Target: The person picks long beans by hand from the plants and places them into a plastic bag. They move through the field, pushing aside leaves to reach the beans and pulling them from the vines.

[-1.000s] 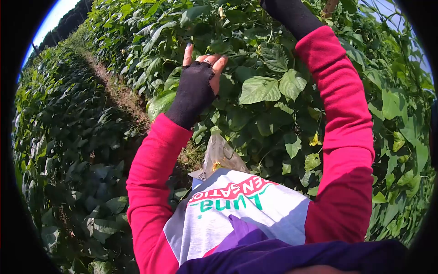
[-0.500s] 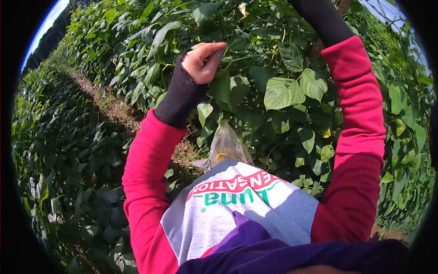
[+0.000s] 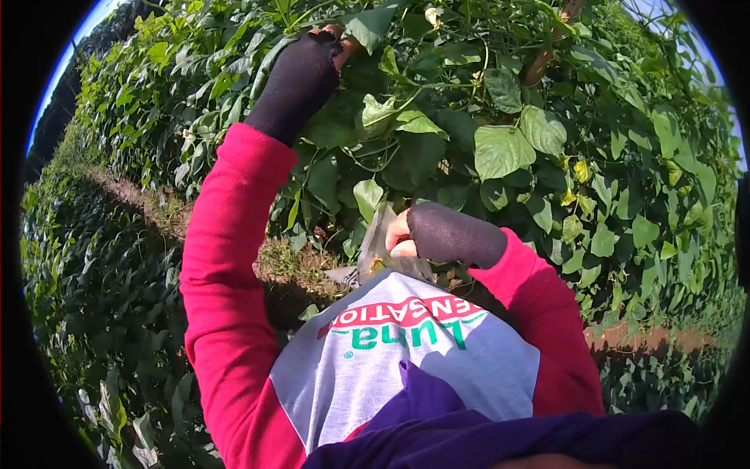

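Note:
My left hand point(image 3: 334, 47), in a black fingerless glove, reaches up into the climbing bean plants point(image 3: 437, 148). Its fingers are curled among the leaves beside a broad green leaf point(image 3: 370, 26), which partly hides the fingertips. Lower down, my right hand point(image 3: 401, 236), gloved the same way, is at the mouth of a clear plastic bag point(image 3: 373, 248) in front of my body. The fingers of that hand are bent and closed, overlapping the bag's upper part; what they hold is hidden. Something yellowish shows through the plastic.
A wooden stake point(image 3: 551, 51) rises through the foliage at the upper right. A white flower point(image 3: 433, 16) hangs near the top. To the left, a strip of bare soil point(image 3: 144, 202) runs between this row and low, shaded leafy plants point(image 3: 101, 313).
My left hand has moved up and left, deeper into the leaves. My right hand has come down from the upper right foliage to the bag.

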`<action>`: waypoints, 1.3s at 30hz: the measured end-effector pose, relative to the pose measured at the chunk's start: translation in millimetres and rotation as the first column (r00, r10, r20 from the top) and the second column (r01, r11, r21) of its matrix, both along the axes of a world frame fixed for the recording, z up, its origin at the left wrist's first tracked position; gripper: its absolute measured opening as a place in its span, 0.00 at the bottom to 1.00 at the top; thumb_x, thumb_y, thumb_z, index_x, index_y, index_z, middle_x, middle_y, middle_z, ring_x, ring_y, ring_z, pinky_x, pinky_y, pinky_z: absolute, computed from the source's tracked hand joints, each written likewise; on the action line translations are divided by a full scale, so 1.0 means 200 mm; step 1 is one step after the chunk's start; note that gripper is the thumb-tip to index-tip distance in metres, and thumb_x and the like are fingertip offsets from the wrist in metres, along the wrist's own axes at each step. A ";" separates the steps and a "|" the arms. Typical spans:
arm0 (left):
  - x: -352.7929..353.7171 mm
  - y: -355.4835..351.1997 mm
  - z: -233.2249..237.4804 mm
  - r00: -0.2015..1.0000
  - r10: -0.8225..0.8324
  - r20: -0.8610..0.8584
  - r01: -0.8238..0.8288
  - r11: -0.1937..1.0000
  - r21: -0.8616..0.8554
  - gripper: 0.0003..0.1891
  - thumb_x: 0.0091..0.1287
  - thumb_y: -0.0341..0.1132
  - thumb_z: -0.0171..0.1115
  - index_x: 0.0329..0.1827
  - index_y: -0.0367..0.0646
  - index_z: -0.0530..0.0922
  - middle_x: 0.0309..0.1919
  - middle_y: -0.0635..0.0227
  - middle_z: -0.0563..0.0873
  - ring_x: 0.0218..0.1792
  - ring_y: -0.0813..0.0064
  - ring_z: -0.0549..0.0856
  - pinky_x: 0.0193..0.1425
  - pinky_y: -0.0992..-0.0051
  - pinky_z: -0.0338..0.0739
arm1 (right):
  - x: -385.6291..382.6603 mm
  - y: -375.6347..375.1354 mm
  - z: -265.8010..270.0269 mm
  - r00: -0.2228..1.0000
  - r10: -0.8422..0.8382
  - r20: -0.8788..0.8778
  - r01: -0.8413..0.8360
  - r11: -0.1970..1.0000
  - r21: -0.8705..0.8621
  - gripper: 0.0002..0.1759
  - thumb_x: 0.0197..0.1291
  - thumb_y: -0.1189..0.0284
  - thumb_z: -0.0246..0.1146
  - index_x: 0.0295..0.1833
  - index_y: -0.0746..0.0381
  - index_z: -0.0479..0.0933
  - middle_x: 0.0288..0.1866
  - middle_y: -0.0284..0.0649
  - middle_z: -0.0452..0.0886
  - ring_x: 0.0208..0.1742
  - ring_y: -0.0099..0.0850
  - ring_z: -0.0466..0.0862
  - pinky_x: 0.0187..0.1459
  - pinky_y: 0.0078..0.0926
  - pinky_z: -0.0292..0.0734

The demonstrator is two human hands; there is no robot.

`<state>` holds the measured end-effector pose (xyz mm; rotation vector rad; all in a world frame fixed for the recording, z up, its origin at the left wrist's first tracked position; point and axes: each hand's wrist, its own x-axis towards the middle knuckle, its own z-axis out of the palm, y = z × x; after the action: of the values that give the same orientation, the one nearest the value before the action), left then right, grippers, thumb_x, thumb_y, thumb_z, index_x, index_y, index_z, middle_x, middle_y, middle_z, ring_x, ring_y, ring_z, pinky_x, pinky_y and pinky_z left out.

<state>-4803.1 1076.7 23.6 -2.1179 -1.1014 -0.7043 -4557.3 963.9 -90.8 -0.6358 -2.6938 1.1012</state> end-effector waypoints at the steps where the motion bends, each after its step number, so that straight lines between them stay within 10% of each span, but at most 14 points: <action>1: -0.02 0.02 0.00 0.999 -0.016 -0.045 0.017 0.999 0.033 0.13 0.60 0.26 0.57 0.47 0.46 0.80 0.44 0.60 0.81 0.44 0.57 0.83 0.44 0.62 0.81 | -0.07 0.00 -0.17 0.994 -0.049 0.098 0.055 0.997 -0.052 0.12 0.56 0.70 0.65 0.45 0.63 0.82 0.37 0.46 0.84 0.40 0.38 0.85 0.42 0.33 0.78; 3: -0.04 0.03 0.02 0.995 -0.048 -0.092 0.055 0.996 0.069 0.11 0.61 0.27 0.57 0.46 0.46 0.80 0.43 0.59 0.81 0.42 0.57 0.84 0.43 0.62 0.81 | -0.21 0.01 -0.47 0.902 -0.129 0.412 0.122 0.992 0.044 0.13 0.59 0.64 0.63 0.45 0.59 0.83 0.39 0.46 0.85 0.43 0.39 0.85 0.45 0.38 0.77; 10: -0.07 -0.07 0.09 0.994 -0.107 -0.008 0.107 0.994 -0.018 0.09 0.63 0.29 0.54 0.45 0.44 0.78 0.41 0.56 0.83 0.41 0.54 0.83 0.40 0.61 0.79 | -0.32 -0.05 -0.65 0.766 -0.208 0.608 0.152 0.978 0.144 0.15 0.61 0.61 0.62 0.48 0.56 0.83 0.41 0.45 0.85 0.45 0.39 0.85 0.47 0.38 0.77; 20: -0.17 -0.27 0.16 0.995 -0.091 0.039 0.096 0.982 -0.164 0.08 0.66 0.32 0.53 0.43 0.42 0.79 0.36 0.55 0.82 0.39 0.52 0.83 0.40 0.61 0.76 | -0.25 -0.16 -0.21 0.963 -0.237 0.127 0.250 0.964 -0.096 0.16 0.62 0.63 0.60 0.51 0.57 0.81 0.46 0.44 0.85 0.48 0.43 0.84 0.50 0.35 0.77; 22: -0.20 -0.29 0.14 0.985 -0.175 -0.002 0.174 0.983 -0.065 0.07 0.65 0.31 0.54 0.41 0.42 0.79 0.34 0.55 0.82 0.36 0.52 0.83 0.38 0.61 0.76 | -0.22 -0.16 -0.10 0.957 -0.280 -0.072 0.265 0.950 -0.168 0.15 0.60 0.69 0.64 0.50 0.64 0.81 0.43 0.42 0.86 0.47 0.31 0.85 0.49 0.28 0.77; 35: -0.32 -0.40 -0.01 0.921 -0.256 0.294 0.301 0.946 -0.117 0.05 0.63 0.26 0.61 0.41 0.38 0.82 0.31 0.56 0.82 0.32 0.60 0.84 0.36 0.70 0.77 | -0.22 -0.23 0.14 0.941 -0.309 -0.140 0.264 0.926 -0.270 0.15 0.62 0.65 0.63 0.50 0.63 0.82 0.46 0.46 0.85 0.48 0.36 0.84 0.52 0.30 0.76; 39: -0.29 -0.62 -0.25 0.851 -0.196 0.487 0.475 0.681 -0.557 0.07 0.61 0.28 0.63 0.39 0.35 0.82 0.31 0.55 0.84 0.32 0.60 0.84 0.38 0.69 0.78 | -0.22 -0.22 0.11 0.924 -0.364 -0.116 0.318 0.900 -0.297 0.15 0.62 0.66 0.64 0.49 0.63 0.82 0.45 0.44 0.85 0.47 0.34 0.84 0.51 0.29 0.76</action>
<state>-4860.2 952.3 -26.3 -2.9523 -1.3114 -1.0702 -4600.4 919.7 -69.0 -0.9693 -2.1929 1.3641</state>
